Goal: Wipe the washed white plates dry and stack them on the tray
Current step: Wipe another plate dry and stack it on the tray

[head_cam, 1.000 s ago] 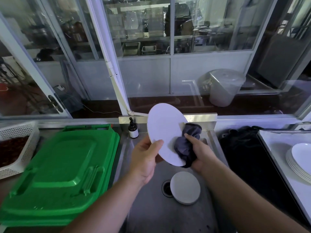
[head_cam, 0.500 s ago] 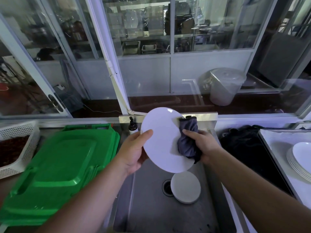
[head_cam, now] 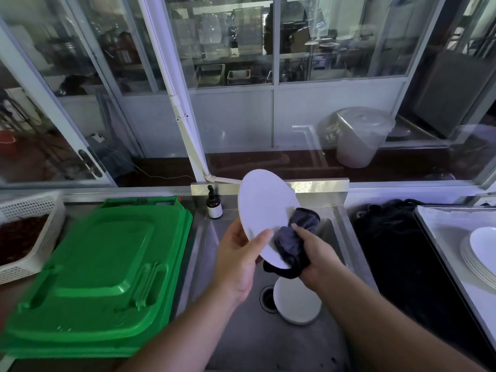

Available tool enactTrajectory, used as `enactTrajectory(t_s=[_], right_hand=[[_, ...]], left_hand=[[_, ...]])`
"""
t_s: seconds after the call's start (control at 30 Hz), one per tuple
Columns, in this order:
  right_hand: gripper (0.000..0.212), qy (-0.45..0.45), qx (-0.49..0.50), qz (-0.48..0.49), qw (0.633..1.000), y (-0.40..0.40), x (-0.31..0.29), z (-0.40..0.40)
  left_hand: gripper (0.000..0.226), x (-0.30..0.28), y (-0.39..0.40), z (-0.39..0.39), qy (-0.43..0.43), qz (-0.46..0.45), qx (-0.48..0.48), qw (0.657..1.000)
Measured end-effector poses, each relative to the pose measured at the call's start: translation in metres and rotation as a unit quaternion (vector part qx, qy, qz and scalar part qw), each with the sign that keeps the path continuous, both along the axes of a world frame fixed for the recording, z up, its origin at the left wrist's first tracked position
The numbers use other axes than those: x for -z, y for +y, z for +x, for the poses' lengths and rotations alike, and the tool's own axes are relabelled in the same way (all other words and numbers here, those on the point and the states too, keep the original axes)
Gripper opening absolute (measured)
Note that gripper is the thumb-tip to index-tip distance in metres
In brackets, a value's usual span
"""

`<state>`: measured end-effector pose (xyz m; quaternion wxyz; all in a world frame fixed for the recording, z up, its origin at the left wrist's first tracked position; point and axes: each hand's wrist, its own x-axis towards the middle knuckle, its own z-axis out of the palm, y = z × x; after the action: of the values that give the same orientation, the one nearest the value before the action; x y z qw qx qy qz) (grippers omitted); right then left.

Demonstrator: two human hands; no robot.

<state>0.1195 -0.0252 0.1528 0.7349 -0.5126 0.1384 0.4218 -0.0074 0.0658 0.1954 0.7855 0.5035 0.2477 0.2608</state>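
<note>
My left hand (head_cam: 236, 260) pinches the white plate (head_cam: 264, 214) by its rim, tilted above the sink (head_cam: 241, 342). Right hand (head_cam: 312, 255) has its grip bunched round the dark cloth (head_cam: 294, 241) on the plate's lower edge. Best to rotate plate & wipe w/ firm strokes, both faces, before the tray (head_cam: 440, 224) stack (head_cam: 480, 253).

Commercial kitchen: steel sink (head_cam: 241, 342), glass-fronted shelves of pans (head_cam: 222, 73).

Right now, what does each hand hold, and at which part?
Left hand holds the plate by its lower left rim. Right hand grips the bunched cloth.
</note>
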Motion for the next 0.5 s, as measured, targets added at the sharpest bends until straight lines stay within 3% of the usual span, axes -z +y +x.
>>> enactTrajectory(t_s=[0.07, 0.17, 0.27, 0.4, 0.5], right_hand=[[0.038, -0.057, 0.004, -0.024, 0.998, -0.009, -0.008, 0.009], [0.027, -0.157, -0.014, -0.044, 0.987, -0.018, -0.025, 0.025], [0.029, -0.211, -0.050, -0.043, 0.975, -0.020, -0.040, 0.038], [0.020, -0.211, -0.027, -0.040, 0.976, -0.013, -0.053, 0.042], [0.024, -0.161, 0.003, -0.040, 0.986, -0.005, -0.053, 0.038]], left_hand=[[0.051, -0.005, 0.010, -0.002, 0.024, -0.011, 0.007, 1.000], [0.056, -0.021, 0.031, -0.004, 0.055, -0.041, 0.023, 0.997], [0.065, -0.035, 0.045, -0.006, 0.072, -0.054, 0.058, 0.994], [0.056, -0.038, 0.043, -0.003, 0.052, -0.055, 0.061, 0.995], [0.046, -0.030, 0.036, -0.002, 0.021, -0.071, 0.035, 0.997]])
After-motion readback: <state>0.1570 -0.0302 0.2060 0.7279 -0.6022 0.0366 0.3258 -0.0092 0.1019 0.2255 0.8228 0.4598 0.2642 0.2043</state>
